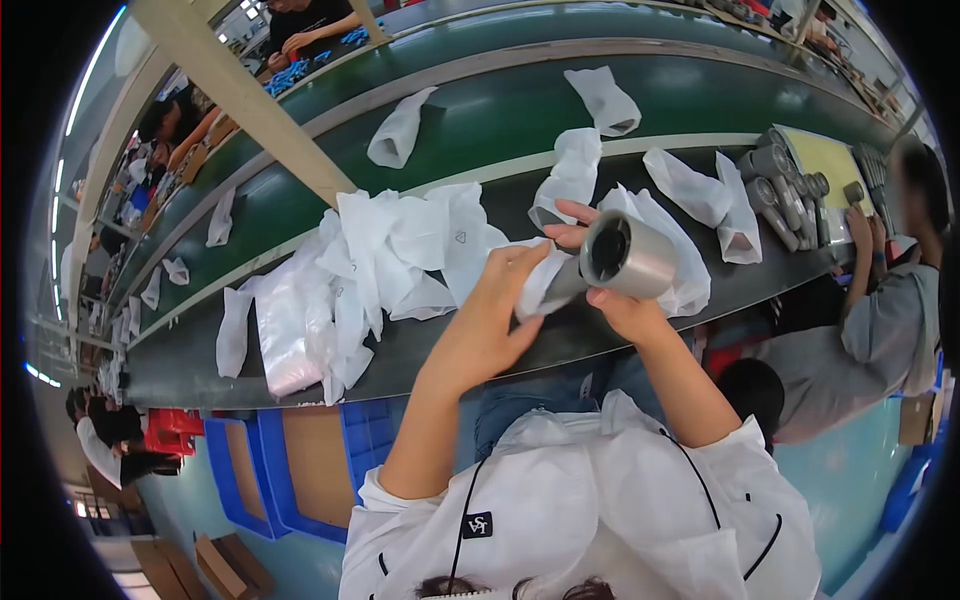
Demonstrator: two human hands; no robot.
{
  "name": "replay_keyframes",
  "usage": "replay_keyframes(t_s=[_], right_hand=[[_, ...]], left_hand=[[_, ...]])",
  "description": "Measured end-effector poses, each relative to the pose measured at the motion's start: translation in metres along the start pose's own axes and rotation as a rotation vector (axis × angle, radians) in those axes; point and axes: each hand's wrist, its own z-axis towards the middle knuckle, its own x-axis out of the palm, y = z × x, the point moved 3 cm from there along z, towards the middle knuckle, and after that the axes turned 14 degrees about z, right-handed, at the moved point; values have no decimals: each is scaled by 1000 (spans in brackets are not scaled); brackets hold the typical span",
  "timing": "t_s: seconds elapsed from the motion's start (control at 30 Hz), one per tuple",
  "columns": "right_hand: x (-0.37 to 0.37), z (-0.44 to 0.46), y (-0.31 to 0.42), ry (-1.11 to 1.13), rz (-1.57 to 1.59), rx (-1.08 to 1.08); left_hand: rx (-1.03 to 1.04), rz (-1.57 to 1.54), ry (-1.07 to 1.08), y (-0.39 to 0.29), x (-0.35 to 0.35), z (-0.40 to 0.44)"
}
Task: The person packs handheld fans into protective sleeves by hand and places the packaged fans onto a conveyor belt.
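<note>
A grey hair dryer (640, 262), its open round barrel end facing up and left, is held in front of me above the bench edge. My right hand (625, 310) grips the barrel from below and behind, fingertips showing past its far side. My left hand (500, 305) is closed on a white translucent bag (540, 280) that surrounds part of the handle. Just behind the dryer lie more bagged pieces (685, 265), one (568, 170) resting near my right fingertips. To the left of my left hand spreads a heap of loose white bags (400, 240).
A flat stack of clear bags (290, 335) lies on the black bench (180, 365). Wrapped pieces (400, 128) sit on the green conveyor belt (480, 110) behind. Unbagged dryers (775, 190) are piled at right beside a co-worker (850, 340). Blue crates (300, 470) stand below left.
</note>
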Motion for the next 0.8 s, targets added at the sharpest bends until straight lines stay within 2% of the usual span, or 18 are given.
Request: replay_keyframes(t_s=[0.07, 0.13, 0.2, 0.23, 0.27, 0.37, 0.4, 0.47, 0.5, 0.57, 0.63, 0.7, 0.8], right_hand=[[6, 1, 3, -144, 253, 88], [6, 4, 0, -151, 270, 83], [6, 7, 0, -79, 186, 31], [9, 7, -4, -58, 163, 42], [12, 8, -5, -34, 123, 65], [16, 8, -13, -10, 42, 37], [16, 7, -20, -4, 72, 92], [15, 3, -25, 3, 103, 147], [17, 3, -19, 6, 6, 146], [19, 1, -13, -7, -86, 151], [17, 1, -13, -29, -168, 213], [13, 0, -15, -19, -257, 183], [15, -3, -6, 10, -433, 165]], left_hand=[[-17, 90, 94, 9, 0, 6], [15, 169, 99, 7, -2, 9], [-228, -487, 129, 3, -5, 13], [-272, -445, 97, 0, -9, 15], [-270, -446, 107, -1, -7, 17], [-214, -516, -37, -5, 1, 22], [-211, -515, -31, -2, 3, 21], [-187, -454, -165, 8, 3, 20], [-187, -453, -162, 13, 4, 21], [-111, -418, -328, 18, 0, 21], [-84, -451, -295, 18, -2, 23], [-46, -482, -253, 13, -7, 25], [-9, -477, -86, 4, -8, 25]])
